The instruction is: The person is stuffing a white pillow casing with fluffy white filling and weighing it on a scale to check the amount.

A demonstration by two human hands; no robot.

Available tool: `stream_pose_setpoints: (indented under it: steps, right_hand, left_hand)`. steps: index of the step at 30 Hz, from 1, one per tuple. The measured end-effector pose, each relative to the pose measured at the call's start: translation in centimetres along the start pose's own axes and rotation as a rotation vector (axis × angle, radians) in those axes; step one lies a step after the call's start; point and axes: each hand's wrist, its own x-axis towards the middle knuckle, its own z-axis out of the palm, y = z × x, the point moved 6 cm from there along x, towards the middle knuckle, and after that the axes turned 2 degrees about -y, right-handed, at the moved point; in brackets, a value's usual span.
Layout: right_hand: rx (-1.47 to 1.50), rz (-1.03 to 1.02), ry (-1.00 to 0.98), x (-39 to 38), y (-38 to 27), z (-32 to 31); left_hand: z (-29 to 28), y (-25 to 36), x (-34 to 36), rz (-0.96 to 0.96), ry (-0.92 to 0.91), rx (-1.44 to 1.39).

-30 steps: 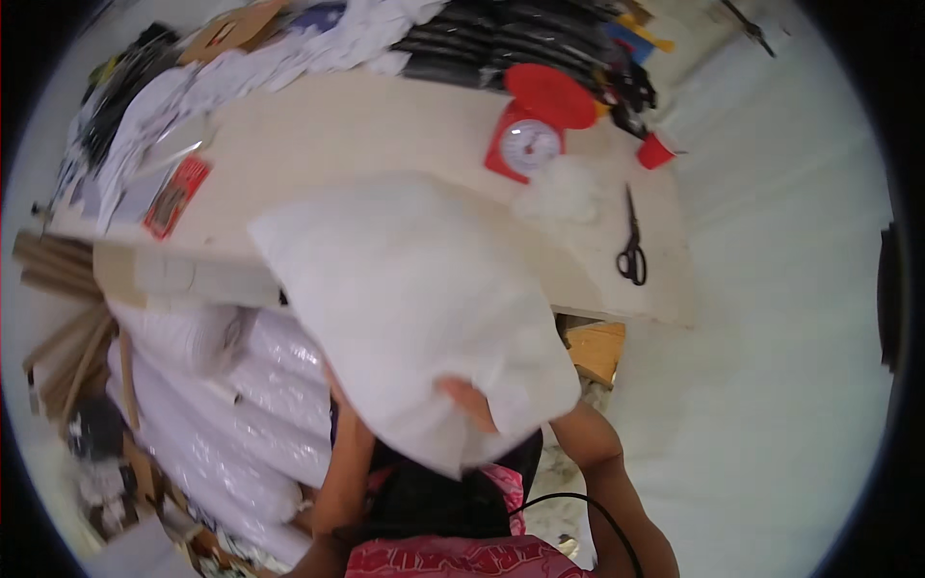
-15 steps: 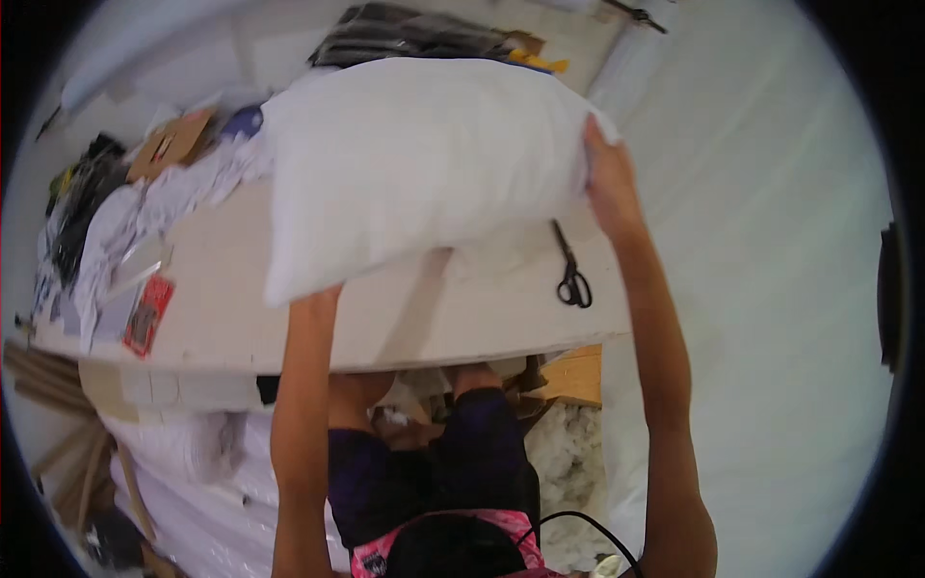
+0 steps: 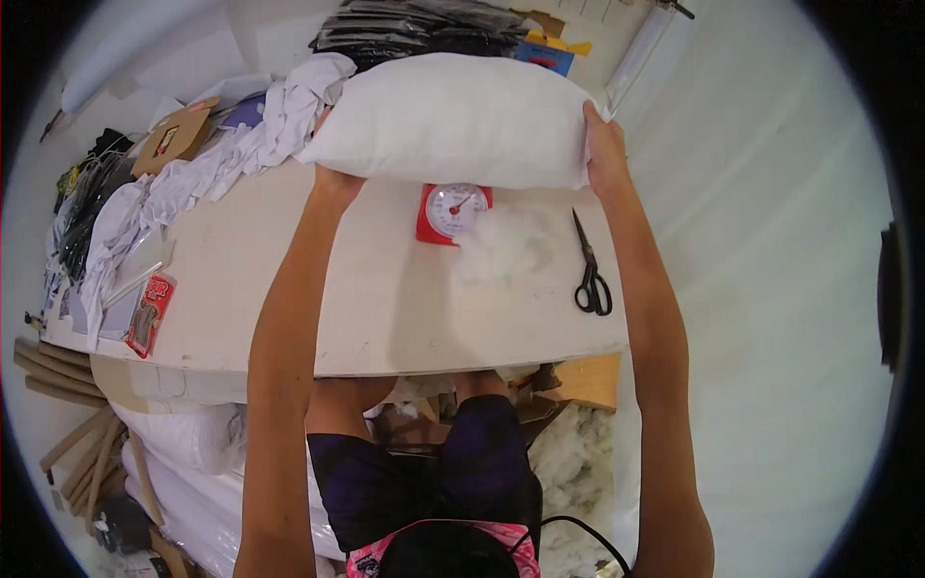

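A plump white pillow point(image 3: 462, 120) stretches across the far part of the table between my two hands. My left hand point(image 3: 337, 183) grips its left end, with some fingers hidden behind it. At the opposite end, my right hand point(image 3: 605, 154) is closed on the corner, thumb on the near side. Just below the pillow's near edge shows a red dial scale point(image 3: 424, 231) with a white face; its top is hidden, so I cannot tell whether the pillow touches it. A loose tuft of white stuffing point(image 3: 501, 250) lies beside the scale. Black-handled scissors point(image 3: 591, 284) rest near my right forearm.
Crumpled white cloth point(image 3: 202, 183) runs along the table's left side, near a cardboard box point(image 3: 175, 137) and a red package point(image 3: 151, 313). Dark bagged items point(image 3: 414, 34) are stacked at the back. White sheeting point(image 3: 761, 289) covers the right; stuffing point(image 3: 573, 472) lies below the table.
The pillow has moved farther away and tipped flatter, uncovering the scale and stuffing. My left hand has gone up and farther from me with it; my right hand has shifted only slightly.
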Motion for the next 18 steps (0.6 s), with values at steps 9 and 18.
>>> stream_pose_setpoints:
  steps: [9,18]
  right_hand:
    - [-0.026,0.010,-0.055,-0.3,2.5,-2.6]
    - [-0.082,-0.008,-0.118,-1.4,4.7,-3.6]
  left_hand:
    - [0.1,2.4,-1.4,-0.078,0.088,0.325]
    - [-1.8,2.9,-1.6,0.051,0.053,0.192]
